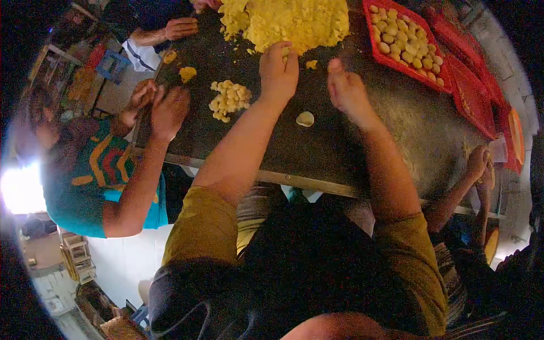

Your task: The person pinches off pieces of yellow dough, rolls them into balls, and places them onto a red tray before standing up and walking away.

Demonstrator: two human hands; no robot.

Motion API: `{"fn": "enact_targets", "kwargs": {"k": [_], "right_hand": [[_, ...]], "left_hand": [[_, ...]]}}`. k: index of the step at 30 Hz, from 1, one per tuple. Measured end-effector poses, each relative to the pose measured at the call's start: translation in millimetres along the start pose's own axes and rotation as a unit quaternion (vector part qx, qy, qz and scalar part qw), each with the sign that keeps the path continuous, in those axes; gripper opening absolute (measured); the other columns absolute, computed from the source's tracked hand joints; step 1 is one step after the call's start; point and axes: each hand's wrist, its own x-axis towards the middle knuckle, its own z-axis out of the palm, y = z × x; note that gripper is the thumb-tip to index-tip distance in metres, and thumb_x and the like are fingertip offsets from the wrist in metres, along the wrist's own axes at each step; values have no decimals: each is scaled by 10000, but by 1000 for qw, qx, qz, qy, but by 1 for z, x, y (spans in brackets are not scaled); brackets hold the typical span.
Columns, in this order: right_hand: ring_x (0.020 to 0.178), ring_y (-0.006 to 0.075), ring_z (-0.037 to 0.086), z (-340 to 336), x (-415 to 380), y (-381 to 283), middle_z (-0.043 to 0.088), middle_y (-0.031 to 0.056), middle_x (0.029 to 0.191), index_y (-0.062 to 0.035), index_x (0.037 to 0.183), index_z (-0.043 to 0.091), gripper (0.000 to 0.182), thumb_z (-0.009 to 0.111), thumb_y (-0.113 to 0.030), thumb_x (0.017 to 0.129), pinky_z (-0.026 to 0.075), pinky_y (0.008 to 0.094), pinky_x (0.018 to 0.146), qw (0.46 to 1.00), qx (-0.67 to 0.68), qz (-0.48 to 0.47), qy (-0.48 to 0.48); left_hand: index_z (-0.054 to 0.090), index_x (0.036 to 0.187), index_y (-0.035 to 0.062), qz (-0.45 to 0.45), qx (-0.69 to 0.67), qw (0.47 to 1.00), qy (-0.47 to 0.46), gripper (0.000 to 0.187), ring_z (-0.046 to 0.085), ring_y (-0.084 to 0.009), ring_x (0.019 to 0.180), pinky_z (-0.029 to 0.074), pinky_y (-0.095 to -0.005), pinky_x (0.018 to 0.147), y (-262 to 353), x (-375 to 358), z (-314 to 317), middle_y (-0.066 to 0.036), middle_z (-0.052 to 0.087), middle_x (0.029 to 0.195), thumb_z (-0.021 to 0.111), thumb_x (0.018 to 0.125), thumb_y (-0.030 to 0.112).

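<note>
Nearest the person, a single pale dough piece (305, 118) lies on the dark table (340, 147) — between the two forearms, just short of both sets of fingers, touched by neither. L hand (277, 71) reaches fwd, fingers curled down onto the near edge of the big yellow dough heap (289, 21), pinching at it; can't tell how much is grasped. R hand (347, 90) is loosely clenched, fingertips bunched, w/ a small yellow bit (311, 64) just off its thumb side; can't tell if it holds anything. Left of the L fingers — a cluster of shaped balls (229, 99). Beyond the R fingers, a red tray (436, 79) of balls. Co-workers' hands (169, 110) work at the table's left edge.
</note>
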Motion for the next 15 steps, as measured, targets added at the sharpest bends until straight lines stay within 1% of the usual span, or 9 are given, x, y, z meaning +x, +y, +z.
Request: {"fn": "enact_targets", "kwargs": {"k": [2,3,4,6,8,9,11,13,15], "right_hand": [[472,135,450,15,1,9,433,3,493,-68,517,450,469,583,-422,794,353,272,441,979,-138,-151,0],[528,231,480,7,-8,-7,511,84,587,-46,596,534,455,593,-473,742,414,367,530,936,-295,-165,-97],[528,231,480,8,-9,-5,511,84,587,-46,596,534,455,593,-473,742,414,367,530,935,-298,-165,-99],[665,259,531,12,-9,3,532,99,739,-52,660,565,362,661,-401,680,441,368,614,866,-297,-382,-129],[714,270,536,13,-10,8,526,99,787,-61,694,573,314,678,-355,659,442,367,647,854,-342,-349,-180],[764,280,541,14,-10,10,521,99,836,-70,727,580,279,696,-309,638,444,366,679,838,-385,-314,-227],[756,283,543,15,-11,14,529,99,816,-78,740,580,245,686,-280,650,445,365,676,840,-383,-310,-228],[748,287,544,16,-10,14,538,98,796,-86,753,579,212,676,-252,662,446,365,672,842,-381,-308,-228],[769,291,551,18,-9,10,556,102,776,-91,788,593,149,621,-220,720,451,373,667,872,-275,-364,-178]], "left_hand": [[506,977,31,11,-21,1000,12,205,472,-346,945,373,-424,811,-2,3,1,-167,524,944,525,793,121],[506,977,31,8,-23,1000,14,205,472,-346,945,373,-424,811,-1,3,1,-167,524,944,525,793,121],[509,973,25,21,-21,1000,-2,199,488,-339,917,388,-419,793,-1,4,1,-168,525,936,516,807,136],[511,969,19,31,-16,999,-17,198,505,-331,889,402,-414,775,9,6,-6,-169,527,927,507,820,150],[507,974,15,-84,-113,983,-120,216,536,-321,810,429,-403,722,21,8,-9,-172,534,917,493,839,183],[507,974,15,-84,-113,983,-118,216,536,-321,810,429,-403,722,20,7,-9,-172,534,917,493,839,183],[512,947,35,-7,-61,986,-155,207,552,-320,750,444,-394,673,17,4,-7,-157,553,862,487,844,212],[519,932,56,-4,-47,981,-188,189,556,-321,760,443,-399,675,13,3,-5,-148,563,844,483,847,221],[526,918,77,1,-32,975,-221,173,560,-322,771,443,-403,677,11,3,-4,-139,572,826,479,850,229]]}}
